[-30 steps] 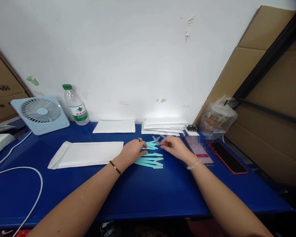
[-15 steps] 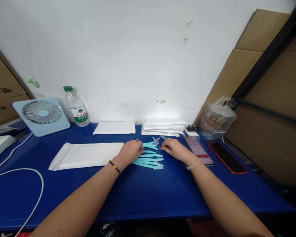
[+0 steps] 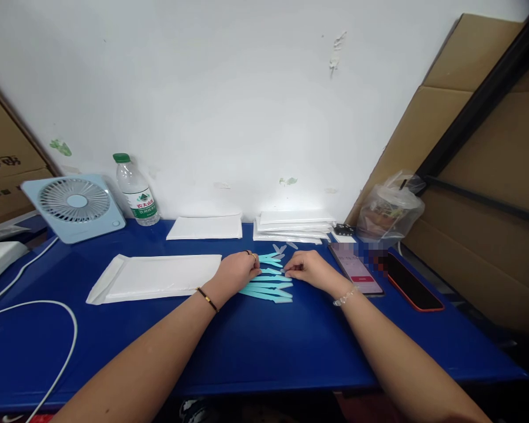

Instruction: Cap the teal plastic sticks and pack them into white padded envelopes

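Note:
Between my hands, a teal eyebrow razor sticks out to the right from my left hand, which is closed on its handle. My right hand pinches a small translucent blade cap right by that razor's tip; whether the two touch I cannot tell. Several more teal razors lie fanned out on the table below the hands. Above, a few other razors cross one another. Loose clear caps are scattered just beyond them.
A white padded packet lies left of my left hand on the blue table. Behind are another white packet and a stack of them. Two phones lie right; a fan and bottle stand left.
My right hand has moved slightly left and down, bringing the cap to the razor's tip. My left hand has shifted a little right and down with the razor.

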`<state>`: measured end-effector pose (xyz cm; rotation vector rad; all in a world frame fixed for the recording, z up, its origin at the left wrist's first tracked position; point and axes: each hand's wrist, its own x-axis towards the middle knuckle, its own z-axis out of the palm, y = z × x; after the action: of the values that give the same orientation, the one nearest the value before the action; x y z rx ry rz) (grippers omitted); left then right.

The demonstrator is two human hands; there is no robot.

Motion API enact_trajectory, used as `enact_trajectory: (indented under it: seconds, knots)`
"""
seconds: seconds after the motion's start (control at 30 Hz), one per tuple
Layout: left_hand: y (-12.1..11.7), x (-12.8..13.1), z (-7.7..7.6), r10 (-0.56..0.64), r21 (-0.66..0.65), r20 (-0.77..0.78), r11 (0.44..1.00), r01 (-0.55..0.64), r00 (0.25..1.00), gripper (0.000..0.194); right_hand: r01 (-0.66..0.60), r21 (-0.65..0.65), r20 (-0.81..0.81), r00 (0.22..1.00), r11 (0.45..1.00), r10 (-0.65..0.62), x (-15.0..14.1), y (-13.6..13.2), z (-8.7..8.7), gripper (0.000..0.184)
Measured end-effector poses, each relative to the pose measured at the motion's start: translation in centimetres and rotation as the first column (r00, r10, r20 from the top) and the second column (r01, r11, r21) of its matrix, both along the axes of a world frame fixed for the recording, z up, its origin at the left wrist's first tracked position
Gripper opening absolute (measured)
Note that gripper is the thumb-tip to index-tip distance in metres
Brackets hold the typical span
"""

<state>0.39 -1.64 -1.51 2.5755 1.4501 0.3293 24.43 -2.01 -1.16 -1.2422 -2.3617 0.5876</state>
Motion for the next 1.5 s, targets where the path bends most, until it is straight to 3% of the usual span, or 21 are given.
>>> enact_trajectory:
  seconds: [0.37, 0.5, 0.6, 0.77, 1.07, 1.17, 1.3, 1.5]
  knots:
    - [0.5, 1.2, -1.2, -0.011, -0.073, 0.12, 0.997, 0.02, 0.993, 0.012, -0.023, 0.094, -0.026, 0.999, 0.995, 0.025, -1.6, -0.2, -0.9, 0.012]
    - [0.7, 0.0, -0.2, 0.008, 0.041, 0.138, 0.999, -0.014, 0.99, 0.018, 0.092, 0.2, -0.044, 0.995, 0.975, -0.085, -0.9, 0.7, -1.1, 0.017]
    - [0.9, -0.7, 0.2, 0.05, 0.095, 0.1, 0.994, -0.06, 0.994, 0.019, 0.095, 0.218, 0.01, 0.995, 0.971, -0.099, -0.6, 1.6, -1.5, 0.019]
    - [1.4, -1.0, -0.2, 0.057, 0.056, 0.045, 0.997, -0.06, 0.997, 0.013, 0.065, 0.196, 0.093, 0.992, 0.978, -0.084, -0.5, 2.2, -2.1, 0.01]
    - [1.7, -1.4, -0.5, 0.049, 0.093, 0.073, 0.994, -0.055, 0.996, 0.014, 0.105, 0.266, 0.223, 0.96, 0.958, -0.167, -0.3, 1.1, -1.0, 0.01]
    - [1.5, -1.3, -0.1, 0.044, 0.088, 0.077, 0.995, -0.051, 0.996, 0.015, 0.125, 0.24, 0.158, 0.973, 0.963, -0.166, -0.3, 0.7, -0.6, 0.009]
    - [1.4, -1.3, 0.2, 0.046, 0.085, 0.086, 0.995, -0.053, 0.995, 0.015, 0.141, 0.134, -0.077, 0.988, 0.981, -0.131, 0.0, 0.5, -0.6, 0.011]
    - [1.4, -1.3, 0.2, 0.043, 0.085, 0.106, 0.995, -0.052, 0.993, 0.012, 0.209, 0.025, -0.351, 0.917, 0.978, -0.187, 0.2, 0.8, -1.6, 0.013]
